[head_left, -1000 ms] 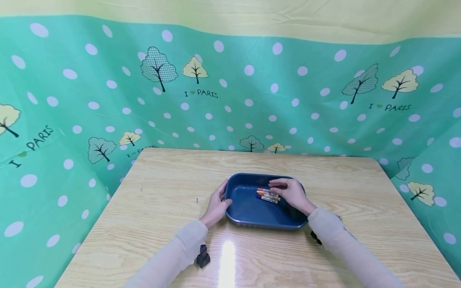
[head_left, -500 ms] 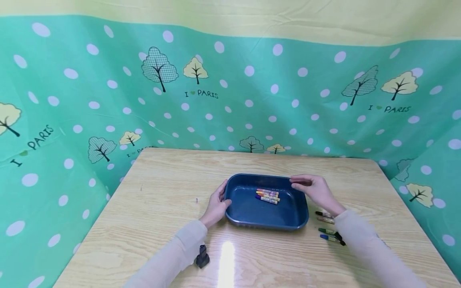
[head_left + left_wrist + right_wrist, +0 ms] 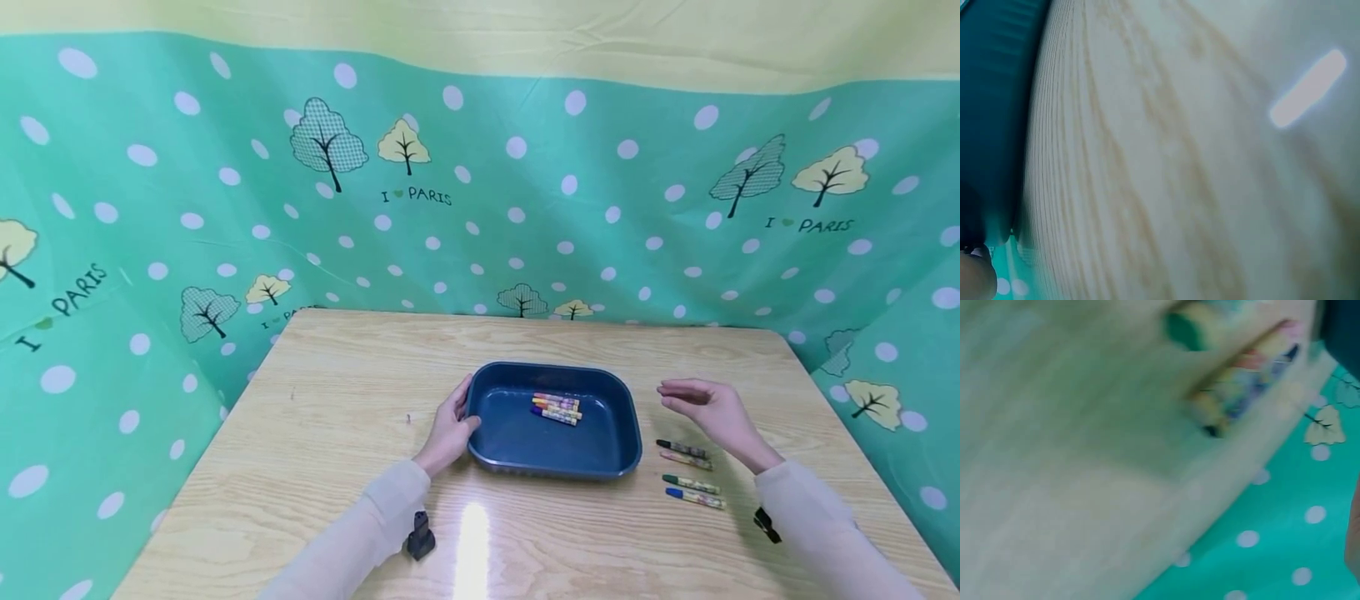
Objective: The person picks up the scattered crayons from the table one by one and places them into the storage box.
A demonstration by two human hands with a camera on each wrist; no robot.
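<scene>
A dark blue rectangular tray (image 3: 555, 454) stands on the table. My left hand (image 3: 448, 433) grips its left side, thumb over the rim and fingers along the outer wall. Inside lie several crayons (image 3: 557, 408) in paper wrappers, side by side, with pink, orange, yellow and purple tips. My right hand (image 3: 712, 412) is over the table right of the tray, fingers loosely bent and holding nothing. Just below it in the head view lie a black crayon (image 3: 681, 448), a pink crayon (image 3: 686, 460), a green crayon (image 3: 692, 484) and a blue crayon (image 3: 696, 498).
The light wooden table (image 3: 337, 400) reaches back to a green dotted curtain (image 3: 450, 250), which also hangs at both sides. Black wrist camera mounts (image 3: 422, 536) sit under the sleeves. A bright reflection shows on the tabletop near the front.
My right hand has moved out of the tray and rightward over the table, uncovering the loose crayons there. My left hand and the tray have stayed in place.
</scene>
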